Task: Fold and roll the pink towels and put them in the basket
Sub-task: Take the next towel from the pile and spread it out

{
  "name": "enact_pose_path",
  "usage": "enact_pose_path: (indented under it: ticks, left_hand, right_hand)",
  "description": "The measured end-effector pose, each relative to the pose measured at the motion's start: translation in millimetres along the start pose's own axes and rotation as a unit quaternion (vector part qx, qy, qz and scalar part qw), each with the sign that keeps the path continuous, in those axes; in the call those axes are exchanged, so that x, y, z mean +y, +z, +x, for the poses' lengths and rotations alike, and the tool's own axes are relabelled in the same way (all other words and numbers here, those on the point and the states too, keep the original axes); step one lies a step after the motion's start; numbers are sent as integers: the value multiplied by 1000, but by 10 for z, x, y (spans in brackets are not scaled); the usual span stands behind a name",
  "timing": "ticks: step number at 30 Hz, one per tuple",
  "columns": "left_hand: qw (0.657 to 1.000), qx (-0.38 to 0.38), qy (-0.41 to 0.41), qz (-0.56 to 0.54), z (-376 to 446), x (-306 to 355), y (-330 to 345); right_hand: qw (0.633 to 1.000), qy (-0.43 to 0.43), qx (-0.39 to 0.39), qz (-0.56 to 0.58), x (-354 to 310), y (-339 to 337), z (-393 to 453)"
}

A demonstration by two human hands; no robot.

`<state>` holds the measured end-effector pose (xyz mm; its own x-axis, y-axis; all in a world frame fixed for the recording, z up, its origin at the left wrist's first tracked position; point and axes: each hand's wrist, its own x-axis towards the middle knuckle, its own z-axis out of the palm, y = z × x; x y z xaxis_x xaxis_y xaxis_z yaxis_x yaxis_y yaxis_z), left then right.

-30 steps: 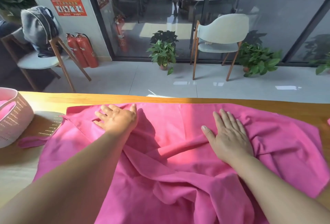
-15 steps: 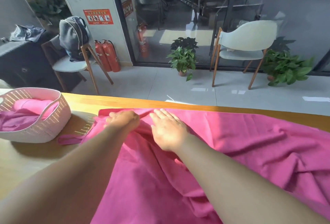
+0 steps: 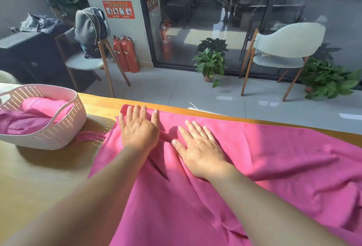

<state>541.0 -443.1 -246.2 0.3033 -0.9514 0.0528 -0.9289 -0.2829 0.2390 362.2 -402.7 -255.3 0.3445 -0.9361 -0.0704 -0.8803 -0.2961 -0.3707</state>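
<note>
**A:** What do I have on the head view right now?

**B:** I see both hands lying flat on the pink towel [image 3: 244,167], which is spread over the wooden table [image 3: 39,177]. The left hand [image 3: 140,128] presses the far left corner, fingers straight and spread, gripping nothing. The right hand [image 3: 199,147] lies just beside it, palm down, fingers straight too.

**A:** And what has changed?

**B:** Half a second ago the left hand's fingers were curled at that corner, as if pinching the edge. Now they are laid out flat. A second ago the right hand was well apart from the left, over at the towel's middle; now it sits close by, near the same corner.

**A:** So what does that mean for the job?

**B:** I judge the corner is now squared and I am smoothing, not yet folding. The left part looks flat, but the right part carries heavy wrinkles, so more spreading seems due before the first fold.

**A:** And the basket?

**B:** The white basket [image 3: 58,140] stands on the table left of the towel, apart from it, with pink cloth [image 3: 29,120] already inside.
</note>
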Motion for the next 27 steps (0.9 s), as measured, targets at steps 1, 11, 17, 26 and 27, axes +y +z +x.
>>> enact_pose_path:
  ticks: [1,11,17,26,27]
  left_hand:
    - [1000,-12,17,-8,-41,-2,9]
    - [892,220,-34,-393,-485,55,-54]
    - [842,200,-100,-492,-446,-54,-38]
    - [813,198,-121,-535,-441,-98,-61]
    - [809,200,-127,-538,-439,-103,-69]
  right_hand:
    - [1000,0,-5,2,9,-20,-5]
    - [990,39,-78,110,-272,-486,94]
    - [996,60,-48,55,-228,-468,147]
    - [987,62,-114,90,-353,-476,123]
    - [991,63,-82,83,-349,-477,147]
